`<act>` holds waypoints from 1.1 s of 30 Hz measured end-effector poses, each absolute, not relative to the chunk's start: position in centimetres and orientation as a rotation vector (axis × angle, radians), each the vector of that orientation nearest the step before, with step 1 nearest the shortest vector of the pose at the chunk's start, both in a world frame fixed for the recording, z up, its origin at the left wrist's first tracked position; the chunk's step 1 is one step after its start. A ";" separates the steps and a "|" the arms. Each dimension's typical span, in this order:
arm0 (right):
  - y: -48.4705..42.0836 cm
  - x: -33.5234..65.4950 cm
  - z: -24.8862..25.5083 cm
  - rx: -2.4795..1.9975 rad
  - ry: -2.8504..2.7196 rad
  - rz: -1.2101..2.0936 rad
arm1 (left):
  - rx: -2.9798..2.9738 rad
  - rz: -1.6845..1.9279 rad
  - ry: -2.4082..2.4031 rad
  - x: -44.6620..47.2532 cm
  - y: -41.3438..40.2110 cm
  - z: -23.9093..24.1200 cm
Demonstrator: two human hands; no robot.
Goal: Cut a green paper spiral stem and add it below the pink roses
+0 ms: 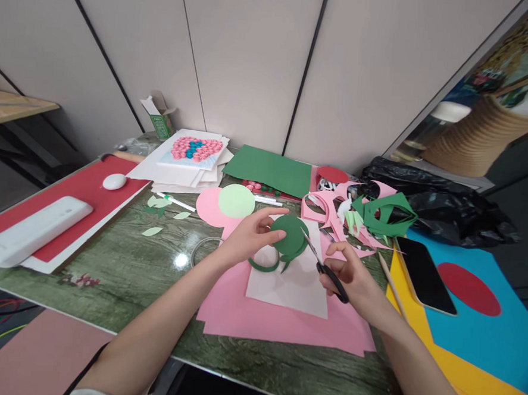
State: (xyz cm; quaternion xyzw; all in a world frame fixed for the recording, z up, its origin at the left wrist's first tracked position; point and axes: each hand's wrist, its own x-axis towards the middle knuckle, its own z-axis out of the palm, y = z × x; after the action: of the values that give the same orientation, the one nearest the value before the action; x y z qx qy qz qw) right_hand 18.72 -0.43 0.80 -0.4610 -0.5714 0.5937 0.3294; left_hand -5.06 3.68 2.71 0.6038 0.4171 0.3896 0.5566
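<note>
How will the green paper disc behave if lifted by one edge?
Probably floppy: the green paper disc is thin sheet, and its cut strip curls below. Likely very light; the left hand holds it up by one edge.

Left hand [250, 235]: raised over mid-worktop [120, 272], thumb and fingers pinched together, index finger stretched out.
Right hand [353, 277]: just beside it, fingers curled closed.
Forearms: bare, reaching in from the near edge.

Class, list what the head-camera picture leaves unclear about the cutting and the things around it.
Head view, scissors: handles hidden inside the right hand.
Head view, green paper circle: left edge covered by the left hand.
Head view, green box by the wall: print too small to read.
Head view, white device: end cut off by the picture's left edge.
</note>
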 end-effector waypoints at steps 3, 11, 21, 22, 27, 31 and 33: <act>-0.5 18.6 1.0 -1.204 -1.476 1.553 | 1.418 0.900 0.950 -4.9 3.6 2.7; -0.5 18.6 0.8 -1.222 -1.484 1.563 | 1.433 0.869 0.935 -4.8 3.5 3.1; -0.5 18.5 0.8 -1.229 -1.504 1.559 | 1.426 0.831 0.822 -4.6 3.4 2.7; -0.5 18.6 0.8 -1.228 -1.504 1.558 | 1.443 0.827 0.844 -4.6 3.4 2.7; -0.5 18.7 0.6 -1.217 -1.507 1.550 | 1.501 0.805 0.952 -4.8 3.4 3.1; -0.5 18.6 0.7 -1.227 -1.510 1.546 | 1.502 0.797 0.977 -4.9 3.4 3.2; -0.6 18.6 0.9 -1.236 -1.507 1.539 | 1.488 0.797 0.963 -4.9 3.4 3.2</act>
State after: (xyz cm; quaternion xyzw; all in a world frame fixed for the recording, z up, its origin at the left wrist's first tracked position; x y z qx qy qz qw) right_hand 18.55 -0.58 0.92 -0.4708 -0.5742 0.5866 0.3233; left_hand -4.88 3.44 3.17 0.6324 0.4092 0.3387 0.5638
